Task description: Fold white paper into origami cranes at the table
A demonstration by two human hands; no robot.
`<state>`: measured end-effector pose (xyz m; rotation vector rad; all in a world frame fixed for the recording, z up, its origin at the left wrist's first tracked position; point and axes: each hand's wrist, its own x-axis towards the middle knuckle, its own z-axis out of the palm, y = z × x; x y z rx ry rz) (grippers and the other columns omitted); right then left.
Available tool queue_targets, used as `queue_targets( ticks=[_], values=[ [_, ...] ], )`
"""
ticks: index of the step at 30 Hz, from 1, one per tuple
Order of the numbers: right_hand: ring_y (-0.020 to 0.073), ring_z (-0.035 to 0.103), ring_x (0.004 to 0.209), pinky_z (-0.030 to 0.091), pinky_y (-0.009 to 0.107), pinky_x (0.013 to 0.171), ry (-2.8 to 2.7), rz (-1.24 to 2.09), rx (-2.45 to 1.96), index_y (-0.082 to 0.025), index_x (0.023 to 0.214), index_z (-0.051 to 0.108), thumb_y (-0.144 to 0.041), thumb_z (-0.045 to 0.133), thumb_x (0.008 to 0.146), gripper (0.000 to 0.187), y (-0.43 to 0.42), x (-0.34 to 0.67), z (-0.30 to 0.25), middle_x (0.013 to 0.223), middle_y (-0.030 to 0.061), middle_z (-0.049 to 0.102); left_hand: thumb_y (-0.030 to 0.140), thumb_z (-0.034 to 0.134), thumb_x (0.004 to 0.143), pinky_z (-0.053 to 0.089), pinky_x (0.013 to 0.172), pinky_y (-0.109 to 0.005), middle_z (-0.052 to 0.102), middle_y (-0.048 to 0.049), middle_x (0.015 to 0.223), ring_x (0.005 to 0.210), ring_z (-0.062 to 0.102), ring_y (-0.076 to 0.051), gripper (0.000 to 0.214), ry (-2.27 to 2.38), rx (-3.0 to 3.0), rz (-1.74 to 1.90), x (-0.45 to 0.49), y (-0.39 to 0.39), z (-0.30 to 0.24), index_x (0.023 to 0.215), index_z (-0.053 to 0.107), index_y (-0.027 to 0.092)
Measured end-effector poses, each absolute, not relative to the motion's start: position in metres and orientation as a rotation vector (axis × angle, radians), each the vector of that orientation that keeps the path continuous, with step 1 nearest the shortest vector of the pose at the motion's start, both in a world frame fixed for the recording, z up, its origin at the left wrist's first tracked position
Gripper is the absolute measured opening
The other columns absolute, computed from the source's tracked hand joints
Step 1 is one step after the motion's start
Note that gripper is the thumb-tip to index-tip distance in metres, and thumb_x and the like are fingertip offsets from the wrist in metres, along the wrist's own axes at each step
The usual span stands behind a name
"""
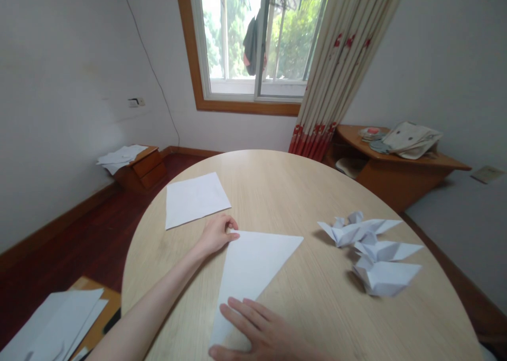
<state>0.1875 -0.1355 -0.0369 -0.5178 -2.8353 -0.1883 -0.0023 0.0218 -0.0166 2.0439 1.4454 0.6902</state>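
A folded white paper triangle lies on the round light-wood table. My left hand is curled at its upper left corner, with the thumb and fingertips pinching that corner. My right hand rests flat over the triangle's lower point, fingers spread and pressing down. A flat square sheet of white paper lies just beyond my left hand. To the right stand 3 folded paper figures, crumpled and pointed, apart from both hands.
A pile of white paper sheets lies on a wooden surface at the lower left, below the table edge. Wooden cabinets with papers and cloth stand against the walls. Dark wooden flooring surrounds the table. A window and a curtain are at the back.
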Motion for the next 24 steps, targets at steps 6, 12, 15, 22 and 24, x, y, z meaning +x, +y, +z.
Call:
queue_targets(
  ticks=[6, 12, 15, 22, 24],
  values=[
    [0.0231, 0.036, 0.135, 0.040, 0.034, 0.104, -2.828, -0.165, -0.498, -0.035, 0.143, 0.029, -0.030, 0.044, 0.099, 0.047, -0.136, 0.189, -0.037, 0.145, 0.0092, 0.044, 0.015, 0.073, 0.066, 0.041, 0.074, -0.028, 0.063, 0.0002, 0.083, 0.082, 0.057, -0.018, 0.015, 1.433, 2.053, 0.701, -0.003, 0.023, -0.018, 0.076, 0.063, 0.019],
    [0.0194, 0.026, 0.139, 0.031, 0.032, 0.112, -2.882, 0.147, -0.488, -0.015, 0.146, 0.026, -0.019, 0.037, 0.100, 0.047, -0.131, 0.193, -0.033, 0.147, 0.0128, 0.040, 0.018, 0.074, 0.066, 0.041, 0.075, -0.028, 0.062, 0.0000, 0.084, 0.083, 0.057, -0.019, 0.016, 1.435, 2.064, 0.706, -0.004, 0.022, -0.019, 0.077, 0.063, 0.019],
    [0.0211, 0.015, 0.142, 0.024, 0.036, 0.116, -2.894, 0.422, -0.568, -0.010, 0.149, 0.018, -0.028, 0.044, 0.098, 0.060, -0.125, 0.199, -0.022, 0.152, 0.0135, 0.029, 0.017, 0.073, 0.067, 0.041, 0.075, -0.028, 0.062, 0.0004, 0.082, 0.082, 0.057, -0.019, 0.014, 1.439, 2.073, 0.712, -0.004, 0.021, -0.019, 0.077, 0.063, 0.020],
    [0.0265, 0.005, 0.143, 0.018, 0.045, 0.117, -2.823, 0.591, -1.188, -0.010, 0.149, 0.018, -0.045, 0.050, 0.093, 0.073, -0.111, 0.216, 0.000, 0.155, 0.0151, 0.012, 0.015, 0.073, 0.068, 0.041, 0.076, -0.029, 0.061, 0.0001, 0.081, 0.081, 0.057, -0.019, 0.015, 1.459, 2.099, 0.713, -0.001, 0.019, -0.016, 0.077, 0.062, 0.019],
    [0.0278, 0.004, 0.143, 0.019, 0.048, 0.117, -2.788, 0.536, -1.253, -0.012, 0.149, 0.019, -0.044, 0.050, 0.094, 0.071, -0.107, 0.219, -0.002, 0.156, 0.0145, 0.013, 0.015, 0.073, 0.068, 0.041, 0.075, -0.029, 0.061, 0.0000, 0.081, 0.081, 0.057, -0.019, 0.015, 1.474, 2.103, 0.705, 0.000, 0.018, -0.015, 0.077, 0.062, 0.019]
  ],
)
